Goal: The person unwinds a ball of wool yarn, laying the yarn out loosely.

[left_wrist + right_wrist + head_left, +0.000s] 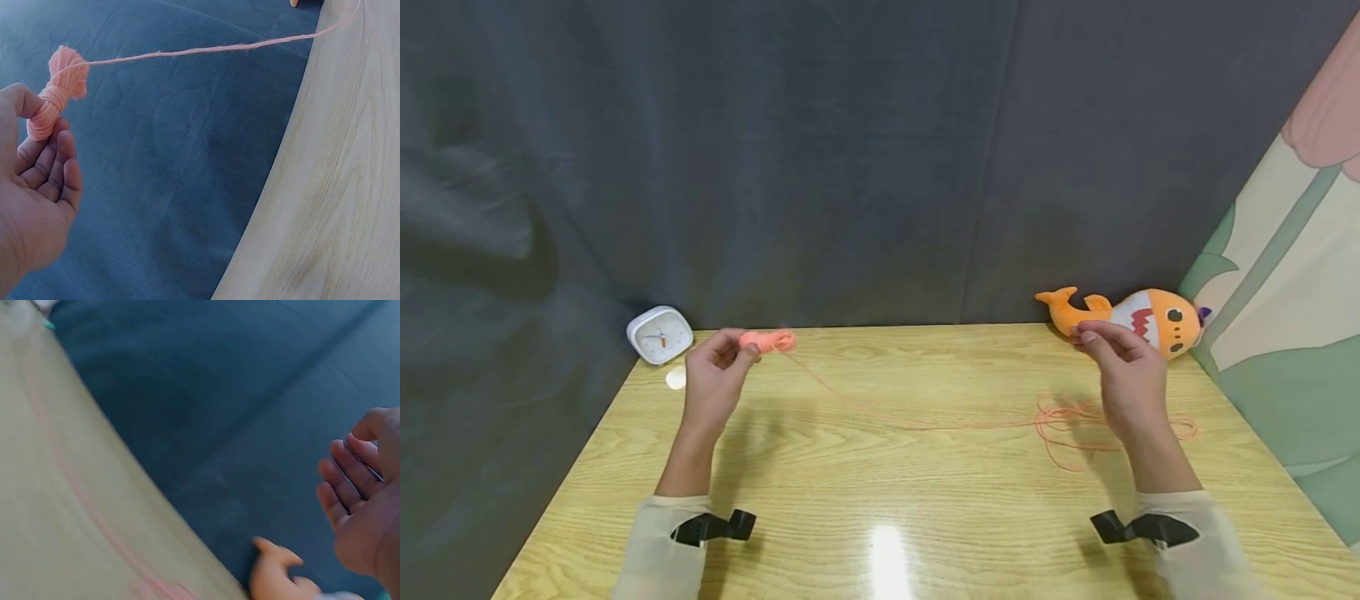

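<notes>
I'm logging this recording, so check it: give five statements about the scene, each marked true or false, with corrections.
The left hand holds a wound bundle of coral-pink yarn. True.

A white rounded-square clock stands at the wooden table's right. False: the clock stands at its left.

A thin coral-pink strand runs from the bundle. True.

Loose coral-pink loops lie by the clock. False: the loops lie at the right.

An orange plush toy lies at the table's far right. True.

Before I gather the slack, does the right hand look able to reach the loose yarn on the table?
Likely yes: the right hand appears to hold nothing, the loose yarn lies close by in the head view, and no object seems to rest on it.
</notes>
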A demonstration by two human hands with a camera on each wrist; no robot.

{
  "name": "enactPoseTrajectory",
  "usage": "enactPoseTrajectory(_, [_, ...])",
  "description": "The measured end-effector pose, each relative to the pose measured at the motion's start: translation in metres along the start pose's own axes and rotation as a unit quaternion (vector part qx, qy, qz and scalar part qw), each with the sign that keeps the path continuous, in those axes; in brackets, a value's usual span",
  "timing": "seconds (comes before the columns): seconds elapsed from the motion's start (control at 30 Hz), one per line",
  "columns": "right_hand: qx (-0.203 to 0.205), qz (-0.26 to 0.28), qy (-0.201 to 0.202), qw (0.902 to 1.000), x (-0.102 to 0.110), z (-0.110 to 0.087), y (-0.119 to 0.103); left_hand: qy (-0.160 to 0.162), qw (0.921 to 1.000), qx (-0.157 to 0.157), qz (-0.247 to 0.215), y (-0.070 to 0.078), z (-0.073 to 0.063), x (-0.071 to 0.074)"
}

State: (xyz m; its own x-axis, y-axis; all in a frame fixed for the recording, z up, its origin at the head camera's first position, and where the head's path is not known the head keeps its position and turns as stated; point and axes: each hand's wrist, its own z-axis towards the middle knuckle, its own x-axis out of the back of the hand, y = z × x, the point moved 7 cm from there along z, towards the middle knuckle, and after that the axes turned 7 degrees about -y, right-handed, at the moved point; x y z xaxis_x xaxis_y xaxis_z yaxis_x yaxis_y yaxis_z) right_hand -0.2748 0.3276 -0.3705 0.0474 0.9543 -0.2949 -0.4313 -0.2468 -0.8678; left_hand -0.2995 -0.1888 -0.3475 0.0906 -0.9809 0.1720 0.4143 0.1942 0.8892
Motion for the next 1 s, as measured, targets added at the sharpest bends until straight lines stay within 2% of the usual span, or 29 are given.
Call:
enactPoseTrajectory(0.1, [-0.014, -0.043, -0.045, 0.998, -0.037, -0.005, 0.019, -0.003, 1.0, 0.006, 0.001, -0.001, 0.0, -0.001])
enactPoseTrajectory(0.27, [-0.048, -0.074, -0.111, 0.9899, -0.1, -0.014, 0.051, -0.005, 1.0, 0.006, 0.005, 0.0, 0.0, -0.003])
enactPoseTrajectory(0.5, [-0.065, -0.113, -0.189, 0.9732, -0.176, -0.029, 0.083, -0.007, 0.9999, -0.009, 0.005, 0.003, -0.001, -0.006])
enactPoseTrajectory(0.6, [-0.071, -0.1, -0.204, 0.9712, -0.199, -0.033, 0.091, -0.006, 0.9999, -0.01, -0.001, 0.002, -0.001, -0.007])
enactPoseTrajectory(0.8, [-0.078, -0.077, -0.223, 0.9686, -0.229, -0.039, 0.105, -0.014, 0.9999, -0.007, 0.002, 0.002, -0.001, -0.01])
enactPoseTrajectory(1.0, [-0.094, -0.081, -0.258, 0.9582, -0.253, -0.05, 0.121, -0.011, 0.9999, 0.002, 0.007, 0.0, -0.002, -0.009])
